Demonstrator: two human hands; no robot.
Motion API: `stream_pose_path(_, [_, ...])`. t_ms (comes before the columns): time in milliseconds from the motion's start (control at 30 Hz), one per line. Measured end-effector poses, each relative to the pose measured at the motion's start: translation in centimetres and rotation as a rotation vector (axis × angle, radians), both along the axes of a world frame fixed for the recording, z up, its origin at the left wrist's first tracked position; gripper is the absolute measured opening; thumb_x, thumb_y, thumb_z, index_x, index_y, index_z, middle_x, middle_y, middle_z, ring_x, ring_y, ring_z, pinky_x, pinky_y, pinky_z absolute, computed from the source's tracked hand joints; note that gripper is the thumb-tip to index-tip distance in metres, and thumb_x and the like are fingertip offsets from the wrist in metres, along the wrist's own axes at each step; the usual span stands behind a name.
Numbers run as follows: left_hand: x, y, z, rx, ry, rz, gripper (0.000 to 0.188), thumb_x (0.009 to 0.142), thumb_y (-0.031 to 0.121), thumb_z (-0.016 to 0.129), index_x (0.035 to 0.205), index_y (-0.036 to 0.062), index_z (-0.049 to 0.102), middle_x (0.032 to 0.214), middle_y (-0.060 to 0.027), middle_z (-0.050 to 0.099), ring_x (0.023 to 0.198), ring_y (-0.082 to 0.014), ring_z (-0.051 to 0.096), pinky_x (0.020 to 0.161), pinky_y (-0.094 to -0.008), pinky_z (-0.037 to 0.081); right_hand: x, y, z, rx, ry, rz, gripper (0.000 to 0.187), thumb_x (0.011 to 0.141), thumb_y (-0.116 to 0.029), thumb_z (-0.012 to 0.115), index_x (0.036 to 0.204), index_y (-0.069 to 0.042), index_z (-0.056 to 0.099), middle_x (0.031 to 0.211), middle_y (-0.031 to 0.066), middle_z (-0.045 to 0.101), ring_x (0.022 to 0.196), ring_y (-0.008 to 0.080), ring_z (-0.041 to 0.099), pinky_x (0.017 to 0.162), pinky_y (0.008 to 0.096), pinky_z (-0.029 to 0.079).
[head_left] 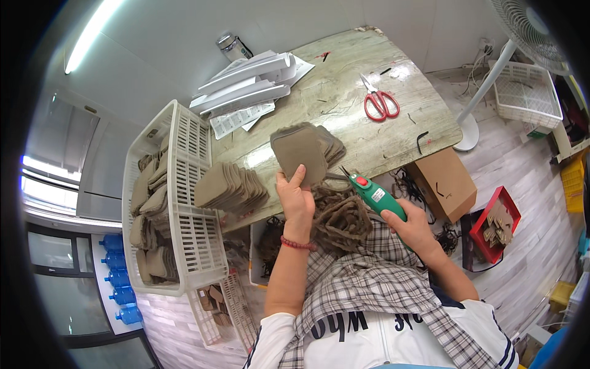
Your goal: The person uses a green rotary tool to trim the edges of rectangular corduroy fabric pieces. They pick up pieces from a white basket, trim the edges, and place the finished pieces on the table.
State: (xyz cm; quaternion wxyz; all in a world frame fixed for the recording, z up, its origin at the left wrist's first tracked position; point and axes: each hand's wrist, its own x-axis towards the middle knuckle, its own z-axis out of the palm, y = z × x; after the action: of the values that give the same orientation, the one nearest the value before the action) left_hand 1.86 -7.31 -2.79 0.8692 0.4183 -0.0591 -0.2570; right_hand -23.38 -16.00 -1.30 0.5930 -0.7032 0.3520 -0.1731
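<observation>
A brown piece (297,149) is pinched by the left hand (295,195) at the edge of the bench (344,86) and a green tool (379,198) gripped by the right hand (410,227), tip near the piece, edge trimming apparently being in hand and steady alignment called for next.
</observation>
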Motion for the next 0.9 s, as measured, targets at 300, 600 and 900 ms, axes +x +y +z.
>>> stream_pose_path(300, [-2.7, -1.1, 0.3, -0.281, 0.235, 0.007, 0.044, 0.088, -0.008, 0.059, 0.128, 0.0041, 0.048, 0.125, -0.0092, 0.057, 0.115, -0.0244, 0.056, 0.103, -0.0399, 0.046, 0.9, 1.1, 1.4, -0.021, 0.004, -0.02, 0.036, 0.086, -0.031, 0.07, 0.099, 0.001, 0.064, 0.068, 0.0071, 0.062, 0.062, 0.0117, 0.056, 0.058, 0.0295, 0.046])
stream_pose_path(600, [-4.0, -1.8, -0.5, -0.271, 0.297, -0.011, 0.044, 0.087, -0.008, 0.059, 0.128, 0.0059, 0.049, 0.125, -0.0083, 0.057, 0.114, -0.0236, 0.056, 0.102, -0.0399, 0.047, 1.2, 1.0, 1.8, 0.002, -0.046, -0.037, 0.033, 0.088, -0.03, 0.069, 0.098, 0.002, 0.064, 0.067, 0.0066, 0.061, 0.06, 0.0112, 0.055, 0.056, 0.029, 0.045])
stream_pose_path(900, [-5.6, -1.8, -0.4, -0.218, 0.268, -0.092, 0.043, 0.089, -0.007, 0.057, 0.129, 0.0046, 0.048, 0.126, -0.0098, 0.056, 0.115, -0.0247, 0.056, 0.103, -0.0399, 0.046, 1.3, 0.6, 2.0, 0.015, -0.069, -0.062, 0.034, 0.088, -0.031, 0.068, 0.097, 0.002, 0.063, 0.063, 0.0045, 0.058, 0.058, 0.0097, 0.054, 0.053, 0.028, 0.043])
